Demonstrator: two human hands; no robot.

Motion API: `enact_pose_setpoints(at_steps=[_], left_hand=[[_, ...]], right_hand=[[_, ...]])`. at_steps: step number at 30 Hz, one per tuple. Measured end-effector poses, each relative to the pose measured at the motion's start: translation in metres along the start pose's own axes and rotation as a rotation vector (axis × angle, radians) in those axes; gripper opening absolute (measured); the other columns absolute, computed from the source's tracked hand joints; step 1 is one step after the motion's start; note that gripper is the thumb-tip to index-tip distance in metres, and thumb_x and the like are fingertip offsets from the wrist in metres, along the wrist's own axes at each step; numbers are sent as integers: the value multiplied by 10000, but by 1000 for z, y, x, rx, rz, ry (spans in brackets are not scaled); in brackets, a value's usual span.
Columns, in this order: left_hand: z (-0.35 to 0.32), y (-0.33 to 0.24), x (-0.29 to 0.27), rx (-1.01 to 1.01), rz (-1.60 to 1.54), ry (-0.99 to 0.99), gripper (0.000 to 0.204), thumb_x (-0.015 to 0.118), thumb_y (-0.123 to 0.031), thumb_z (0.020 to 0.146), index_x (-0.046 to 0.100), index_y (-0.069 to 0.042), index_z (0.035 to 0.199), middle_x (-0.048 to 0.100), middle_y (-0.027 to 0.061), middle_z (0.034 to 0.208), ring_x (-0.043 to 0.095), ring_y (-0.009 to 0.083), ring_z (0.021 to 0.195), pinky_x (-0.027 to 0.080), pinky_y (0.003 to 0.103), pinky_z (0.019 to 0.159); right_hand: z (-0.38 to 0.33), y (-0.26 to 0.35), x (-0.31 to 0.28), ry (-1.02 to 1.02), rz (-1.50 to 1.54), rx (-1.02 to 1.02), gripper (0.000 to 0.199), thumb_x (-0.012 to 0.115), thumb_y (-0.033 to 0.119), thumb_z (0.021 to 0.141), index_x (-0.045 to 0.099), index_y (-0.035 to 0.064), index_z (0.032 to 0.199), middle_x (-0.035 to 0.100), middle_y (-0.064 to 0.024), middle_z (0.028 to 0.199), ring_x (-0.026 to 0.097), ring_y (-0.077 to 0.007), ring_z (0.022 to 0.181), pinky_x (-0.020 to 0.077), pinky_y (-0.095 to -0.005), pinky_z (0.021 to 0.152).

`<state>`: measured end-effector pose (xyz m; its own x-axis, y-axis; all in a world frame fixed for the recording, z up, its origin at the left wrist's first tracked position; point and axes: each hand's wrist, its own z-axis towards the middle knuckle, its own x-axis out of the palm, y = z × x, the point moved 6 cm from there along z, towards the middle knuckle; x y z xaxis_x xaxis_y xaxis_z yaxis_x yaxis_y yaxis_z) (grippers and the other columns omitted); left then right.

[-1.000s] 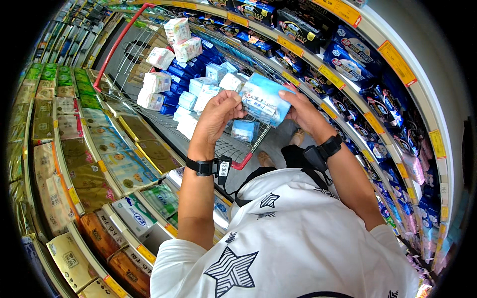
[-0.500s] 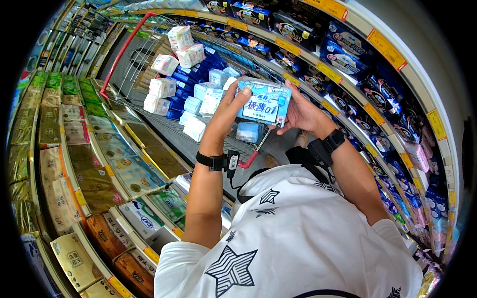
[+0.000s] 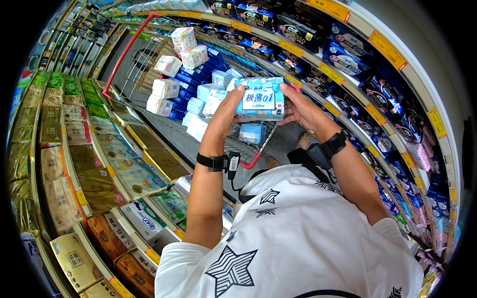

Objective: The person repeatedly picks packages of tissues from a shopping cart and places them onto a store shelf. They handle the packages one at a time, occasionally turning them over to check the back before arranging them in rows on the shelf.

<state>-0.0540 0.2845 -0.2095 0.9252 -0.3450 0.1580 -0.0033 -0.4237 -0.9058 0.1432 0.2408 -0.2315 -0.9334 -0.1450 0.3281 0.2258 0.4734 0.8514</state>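
Observation:
A light-blue pack of sanitary pads [image 3: 259, 102] is held up in front of me, its printed face upward. My left hand [image 3: 226, 111] grips its left end, thumb on top. On its right end my right hand [image 3: 304, 110] closes with the thumb on the upper edge and the fingers beneath. Below and beyond the pack stands a shopping cart [image 3: 130, 54] with a red handle. White-pink packs [image 3: 165, 89], dark-blue packs [image 3: 186, 79] and light-blue packs [image 3: 208, 94] are piled in it. Another blue pack [image 3: 252, 133] sits at its near end.
On the right, a curved shelf [image 3: 367, 107] holds rows of dark packs behind yellow price tags. The left shelf [image 3: 107, 181] carries tissue packs in gold, green, orange and brown. A red cart bar [image 3: 252, 160] lies close in front of my body.
The light-blue pack has shifted slightly left and been turned level, so its face is straighter toward me. Both hands have kept hold of it.

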Motion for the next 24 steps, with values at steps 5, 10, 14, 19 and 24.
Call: enact_pose_setpoints(at_steps=[5,10,14,19,24], left_hand=[[-5,-6,1,-21,74,1,711,500,-621,980,526,-56,1411,655,127,1256,662,243,1110,594,424,807],[-5,-10,0,-4,89,26,706,480,-628,986,527,-67,1412,659,124,1249,672,243,1092,603,415,791],[-10,-18,2,22,99,60,720,463,-635,990,498,-70,1436,629,135,1299,650,252,1133,603,417,800],[-16,-29,2,140,136,119,809,468,-649,979,380,-56,1522,543,143,1406,593,275,1215,595,412,827],[-20,-40,4,208,246,169,867,587,-619,935,350,-44,1539,554,134,1371,610,246,1153,581,368,835]], right_hand=[[2,4,1,3,10,22,888,499,753,901,421,78,1472,566,-227,1310,642,-348,1093,580,-514,858],[1,8,3,-10,15,11,917,507,776,878,407,91,1479,559,-246,1297,641,-374,1075,584,-527,847],[4,10,-1,-17,8,-2,919,465,786,893,383,93,1491,559,-263,1292,637,-391,1097,585,-543,840],[-3,26,-1,-20,18,-21,917,414,787,916,358,85,1503,593,-297,1249,654,-408,1082,590,-548,826],[-9,36,-5,53,-41,70,965,319,825,912,351,62,1501,665,-327,1105,724,-396,912,622,-464,713]])
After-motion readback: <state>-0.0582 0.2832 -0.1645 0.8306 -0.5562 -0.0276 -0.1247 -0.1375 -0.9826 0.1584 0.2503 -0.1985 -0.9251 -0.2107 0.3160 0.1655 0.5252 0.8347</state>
